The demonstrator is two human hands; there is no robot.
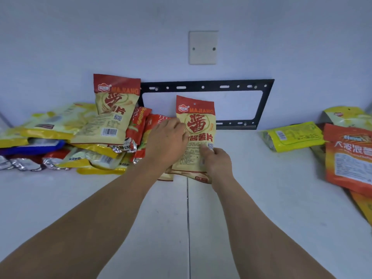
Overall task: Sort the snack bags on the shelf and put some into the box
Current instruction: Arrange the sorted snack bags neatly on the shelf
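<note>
A cream-and-red Majiang chip bag (198,125) stands upright in the middle of the white shelf (251,198), with more of the same kind under it. My left hand (166,141) grips its left edge, and my right hand (218,162) pinches its lower right part. A second Majiang bag (112,109) leans on the wall atop a messy heap of yellow, red, blue and silver snack bags (60,141) at the left. No box is in view.
At the right lie a yellow-green bag (293,136), an orange bag (350,156) and further bags behind and below it. A black metal bracket (205,87) and a white blank plate (203,47) are fixed to the wall. A seam (188,218) runs down the shelf.
</note>
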